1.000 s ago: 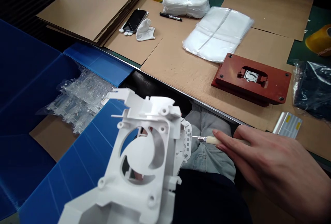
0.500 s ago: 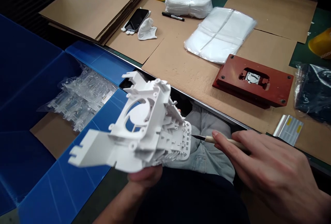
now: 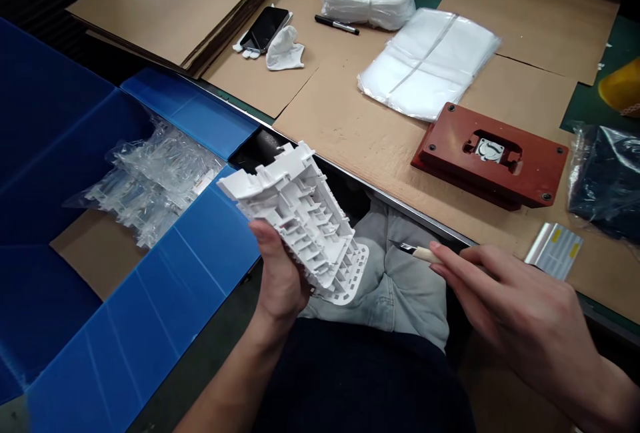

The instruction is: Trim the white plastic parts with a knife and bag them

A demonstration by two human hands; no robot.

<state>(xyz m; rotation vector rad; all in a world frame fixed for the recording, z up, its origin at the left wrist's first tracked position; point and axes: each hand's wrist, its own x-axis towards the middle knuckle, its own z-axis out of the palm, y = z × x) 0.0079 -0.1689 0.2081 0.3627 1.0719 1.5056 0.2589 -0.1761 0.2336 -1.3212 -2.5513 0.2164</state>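
A white moulded plastic part (image 3: 310,219), ribbed inside and with a perforated rim at its lower end, is tilted in my left hand (image 3: 281,273). The thumb lies along its near side; the other fingers are hidden behind it. My right hand (image 3: 520,306) pinches the pale handle of a craft knife (image 3: 417,252). Its dark blade points left toward the part, with a gap between them. Below both hands are my lap and grey trousers.
A blue bin (image 3: 165,293) on the left holds bagged clear-wrapped parts (image 3: 150,179). On the cardboard-covered bench are a red-brown fixture (image 3: 500,179), plastic bags (image 3: 430,63), a phone (image 3: 265,29) on a white glove, a marker (image 3: 337,25) and a metal block (image 3: 555,249).
My left hand has turned the white part, so its ribbed inside now faces up and the round fan-like opening is out of sight. The knife has drawn back right, away from the rim.
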